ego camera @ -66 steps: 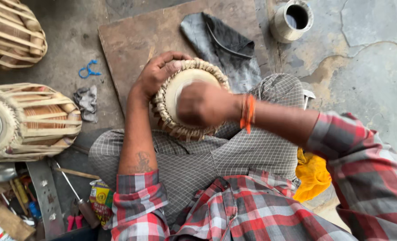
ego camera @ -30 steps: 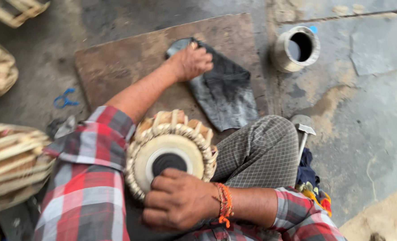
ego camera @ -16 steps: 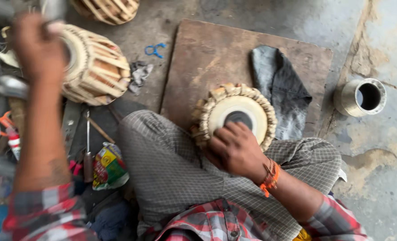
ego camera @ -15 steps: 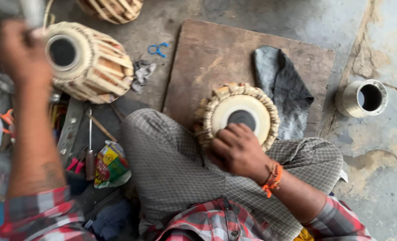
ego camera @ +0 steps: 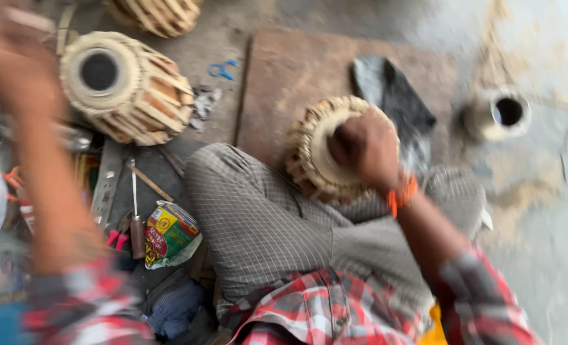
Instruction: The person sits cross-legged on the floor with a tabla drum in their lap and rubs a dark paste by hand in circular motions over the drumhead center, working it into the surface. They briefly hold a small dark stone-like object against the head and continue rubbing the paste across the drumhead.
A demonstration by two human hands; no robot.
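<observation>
Right hand clenched on small tabla drum in lap, left hand raised far left, blurred, grip unclear, larger tabla beside it

light: soft, even daylight, no hard shadows | glare: mild washout on the pale floor at right | blur: heavy motion smear across the frame, worst on the left hand and right hand | sharpest: checked trousers and colourful packet, still soft
</observation>
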